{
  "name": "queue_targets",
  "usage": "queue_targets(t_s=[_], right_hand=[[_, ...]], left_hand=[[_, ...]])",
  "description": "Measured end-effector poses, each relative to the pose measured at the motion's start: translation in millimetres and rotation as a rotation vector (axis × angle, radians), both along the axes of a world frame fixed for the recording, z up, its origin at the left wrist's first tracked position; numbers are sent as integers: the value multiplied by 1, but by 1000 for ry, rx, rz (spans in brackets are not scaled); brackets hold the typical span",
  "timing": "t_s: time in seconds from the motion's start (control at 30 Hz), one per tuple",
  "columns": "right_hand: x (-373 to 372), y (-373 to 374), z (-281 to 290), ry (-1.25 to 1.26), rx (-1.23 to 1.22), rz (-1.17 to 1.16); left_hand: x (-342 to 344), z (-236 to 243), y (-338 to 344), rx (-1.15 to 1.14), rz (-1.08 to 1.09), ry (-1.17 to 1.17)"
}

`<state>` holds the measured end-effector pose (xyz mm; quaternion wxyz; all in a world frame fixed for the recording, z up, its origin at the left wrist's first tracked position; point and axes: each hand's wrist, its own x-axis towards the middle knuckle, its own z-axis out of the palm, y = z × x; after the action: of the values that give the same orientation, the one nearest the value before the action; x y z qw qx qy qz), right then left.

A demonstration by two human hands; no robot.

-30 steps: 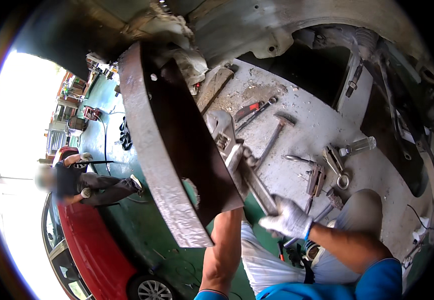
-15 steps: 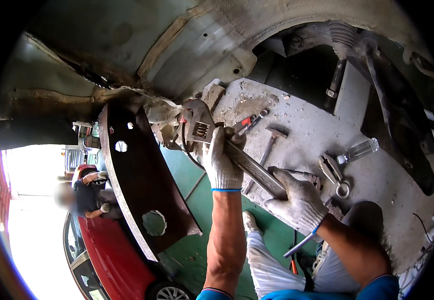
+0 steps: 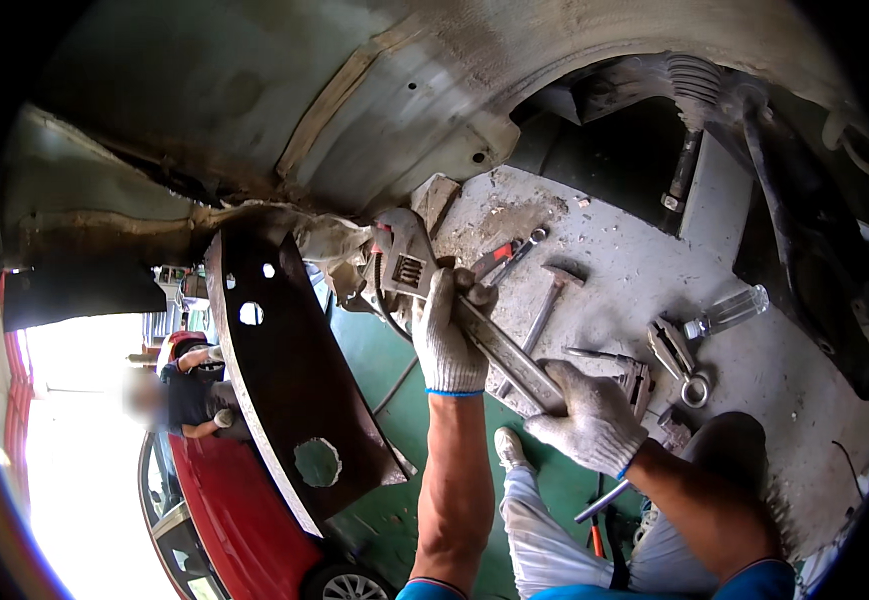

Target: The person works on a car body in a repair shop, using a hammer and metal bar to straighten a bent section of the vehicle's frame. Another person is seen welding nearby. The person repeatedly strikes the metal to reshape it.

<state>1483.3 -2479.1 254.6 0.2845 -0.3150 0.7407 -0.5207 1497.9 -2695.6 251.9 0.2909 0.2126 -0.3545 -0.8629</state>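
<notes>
My left hand [image 3: 452,340], in a white knit glove, is closed round the upper handle of a large adjustable wrench [image 3: 505,352]. Lower down, my gloved right hand [image 3: 593,418] grips the same handle near its end. The wrench's head, with its adjusting screw showing, sits against crumpled, torn sheet metal [image 3: 343,238] at the edge of a vehicle body. I cannot tell how much metal is between the jaws. A dark cable hangs beside the wrench head.
On the dirty grey surface lie a hammer [image 3: 547,308], a red-and-black tool [image 3: 493,260], pliers [image 3: 667,348] and a clear bottle-shaped thing [image 3: 730,312]. A brown metal panel [image 3: 280,365] with holes stands left. Beyond are a red car [image 3: 230,500] and another person [image 3: 195,395].
The view has shifted slightly. My right hand and the handle's end have swung a little toward me and to the left, while the wrench head stays against the torn metal.
</notes>
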Motion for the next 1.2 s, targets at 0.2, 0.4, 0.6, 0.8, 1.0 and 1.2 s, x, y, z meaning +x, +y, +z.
queue_targets(t_s=[0.2, 0.4, 0.6, 0.8, 1.0, 1.2], right_hand=[[1, -2, -7, 50, 37, 6], [-12, -10, -5, 74, -21, 1], [-27, -12, -16, -11, -173, 11], [-57, -15, 16, -55, -153, 147], [-27, -23, 35, -22, -126, 133], [-35, -22, 42, 107, 20, 141]], left_hand=[[-2, 0, 3, 31, -16, 33], [-8, -4, -10, 87, -6, 79], [-18, 5, -5, 70, 42, 24], [-26, 9, -4, 74, 95, 48], [-5, 35, 20, 263, -155, 172], [-7, 37, 36, 142, -34, -74]])
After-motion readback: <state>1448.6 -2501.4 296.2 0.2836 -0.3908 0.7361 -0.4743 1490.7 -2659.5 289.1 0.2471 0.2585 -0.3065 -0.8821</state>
